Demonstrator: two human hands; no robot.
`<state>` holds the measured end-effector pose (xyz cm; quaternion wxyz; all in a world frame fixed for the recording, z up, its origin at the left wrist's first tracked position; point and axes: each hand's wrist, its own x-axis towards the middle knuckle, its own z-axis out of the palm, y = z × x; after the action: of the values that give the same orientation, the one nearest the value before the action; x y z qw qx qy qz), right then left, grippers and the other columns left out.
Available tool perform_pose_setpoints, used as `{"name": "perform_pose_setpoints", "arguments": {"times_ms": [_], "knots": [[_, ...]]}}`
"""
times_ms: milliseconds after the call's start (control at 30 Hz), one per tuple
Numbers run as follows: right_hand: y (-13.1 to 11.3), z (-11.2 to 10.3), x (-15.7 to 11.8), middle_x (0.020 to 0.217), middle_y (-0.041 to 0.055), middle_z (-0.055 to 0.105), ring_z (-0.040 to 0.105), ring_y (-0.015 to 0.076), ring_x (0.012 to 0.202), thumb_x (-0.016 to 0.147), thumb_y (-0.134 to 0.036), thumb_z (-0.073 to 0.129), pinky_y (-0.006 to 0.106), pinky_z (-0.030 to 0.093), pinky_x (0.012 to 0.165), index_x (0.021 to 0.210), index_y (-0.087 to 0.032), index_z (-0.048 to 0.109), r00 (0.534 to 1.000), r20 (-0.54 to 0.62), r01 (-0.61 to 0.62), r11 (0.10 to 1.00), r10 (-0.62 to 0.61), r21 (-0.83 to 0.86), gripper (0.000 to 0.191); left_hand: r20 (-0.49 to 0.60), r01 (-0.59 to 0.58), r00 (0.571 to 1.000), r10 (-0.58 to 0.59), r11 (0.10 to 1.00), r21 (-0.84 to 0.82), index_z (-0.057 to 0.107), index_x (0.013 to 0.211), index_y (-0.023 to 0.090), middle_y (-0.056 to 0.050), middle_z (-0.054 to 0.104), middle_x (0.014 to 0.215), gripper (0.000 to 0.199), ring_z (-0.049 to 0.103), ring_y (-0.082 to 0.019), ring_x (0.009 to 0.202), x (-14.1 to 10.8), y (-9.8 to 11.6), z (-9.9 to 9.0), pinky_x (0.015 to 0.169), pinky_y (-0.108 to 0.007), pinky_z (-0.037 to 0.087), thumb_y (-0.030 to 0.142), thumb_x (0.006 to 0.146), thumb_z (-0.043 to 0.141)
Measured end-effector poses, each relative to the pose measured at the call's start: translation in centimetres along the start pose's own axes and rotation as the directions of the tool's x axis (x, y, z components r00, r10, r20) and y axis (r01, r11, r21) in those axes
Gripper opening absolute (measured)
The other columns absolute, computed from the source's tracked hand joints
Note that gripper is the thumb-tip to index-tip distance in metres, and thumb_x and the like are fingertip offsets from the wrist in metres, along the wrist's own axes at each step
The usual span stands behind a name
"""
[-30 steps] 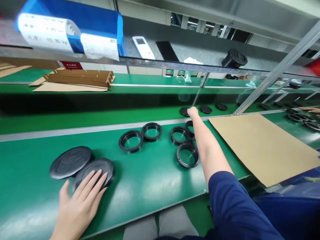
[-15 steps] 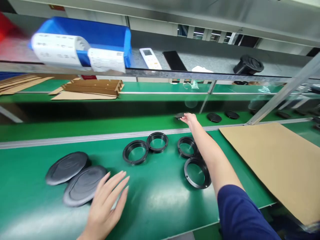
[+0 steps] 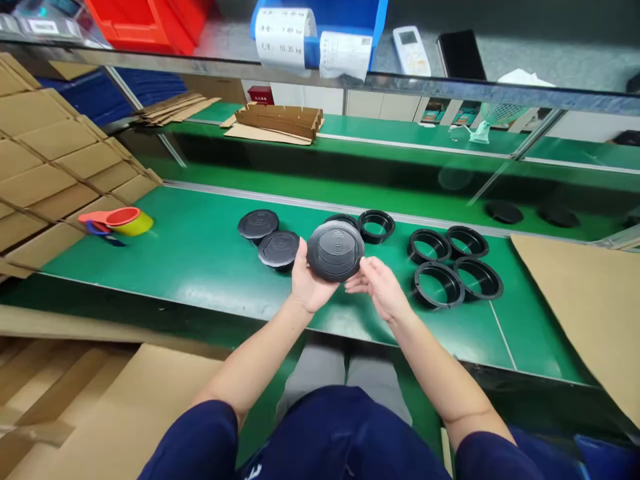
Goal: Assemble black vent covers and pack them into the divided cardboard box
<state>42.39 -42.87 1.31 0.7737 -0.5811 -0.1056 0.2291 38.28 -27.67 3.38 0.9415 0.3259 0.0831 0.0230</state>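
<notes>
Both my hands hold a black round lid [image 3: 336, 251] with raised markings above the bench, its face tilted up toward me. My left hand [image 3: 309, 287] wraps around its left and lower edge, thumb along the side. The fingers of my right hand [image 3: 381, 287] pinch its lower right rim. Left of it on the green bench sit two similar black lids, a far one [image 3: 258, 222] and a nearer one [image 3: 279, 247]. Just behind the held lid are two black rings, one partly hidden and one in plain view [image 3: 376, 213]. Several more black rings [image 3: 419, 283] stand clustered to the right.
Orange and yellow scoops [image 3: 133, 223] lie at the bench's left, beside cardboard dividers [image 3: 45, 153]. A cardboard sheet [image 3: 585, 280] covers the right end. Across the back, black lids [image 3: 504, 212] rest on the green belt [image 3: 310, 183]. A shelf edge [image 3: 210, 65] runs overhead.
My right hand has come back from the belt with a black lid. My left hand, empty before, now grips it too. The view has swung left and down.
</notes>
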Motion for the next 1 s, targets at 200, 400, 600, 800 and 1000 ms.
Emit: {"name": "perform_pose_setpoints", "arguments": {"times_ms": [200,400,600,800,1000], "knots": [[-0.7,-2.1,-1.5,0.120,0.0106,0.066,0.060,0.0258,0.118,0.101,-0.053,0.048,0.047,0.051,0.105,0.119,-0.025,0.069,0.838,0.065,0.449,0.617,-0.541,-0.646,0.039,0.039,0.175,0.984,-0.172,0.979,-0.108,0.061,0.133,0.022,-0.011,0.059,0.143,0.070,0.053,-0.036,0.135,-3.4,-1.1,-0.6,0.105,-0.058,0.051,0.077,0.096,0.039],[0.7,-2.3,-2.3,0.140,0.0080,0.056,0.042,0.0279,0.135,0.106,-0.045,0.037,0.050,0.039,0.117,0.123,-0.031,0.075,0.810,0.228,0.446,0.315,-0.540,-0.838,0.044,0.009,0.245,0.969,-0.247,0.959,-0.144,0.062,0.129,0.021,-0.010,0.060,0.144,0.061,0.052,-0.032,0.137,-4.7,-3.2,-0.7,0.108,-0.052,0.050,0.070,0.099,0.042],[1.1,-3.0,-2.5,0.140,0.0074,0.057,0.043,0.0267,0.136,0.107,-0.055,0.028,0.048,0.040,0.116,0.114,-0.029,0.078,0.851,0.196,0.426,0.423,-0.487,-0.800,0.057,0.000,0.264,0.964,-0.266,0.958,-0.116,0.063,0.126,0.025,-0.008,0.062,0.140,0.055,0.058,-0.033,0.131,-4.6,-3.7,-0.5,0.106,-0.055,0.051,0.068,0.098,0.046],[0.0,-3.0,-3.1,0.138,0.0098,0.057,0.049,0.0244,0.135,0.108,-0.055,0.021,0.045,0.038,0.119,0.121,-0.025,0.075,0.869,0.116,0.395,0.534,-0.481,-0.748,0.063,0.030,0.294,0.956,-0.293,0.948,-0.124,0.057,0.134,0.022,-0.014,0.062,0.139,0.064,0.058,-0.036,0.130,-4.1,-3.8,-0.6,0.104,-0.058,0.050,0.072,0.098,0.040],[1.2,-3.3,-3.1,0.147,0.0091,0.052,0.044,0.0255,0.140,0.108,-0.052,0.013,0.048,0.037,0.120,0.141,-0.028,0.063,0.868,0.161,0.402,0.474,-0.470,-0.783,0.064,0.023,0.317,0.948,-0.318,0.932,-0.177,0.059,0.134,0.019,-0.015,0.064,0.136,0.070,0.059,-0.035,0.129,-3.4,-3.7,-1.3,0.104,-0.056,0.051,0.074,0.099,0.034]]}}
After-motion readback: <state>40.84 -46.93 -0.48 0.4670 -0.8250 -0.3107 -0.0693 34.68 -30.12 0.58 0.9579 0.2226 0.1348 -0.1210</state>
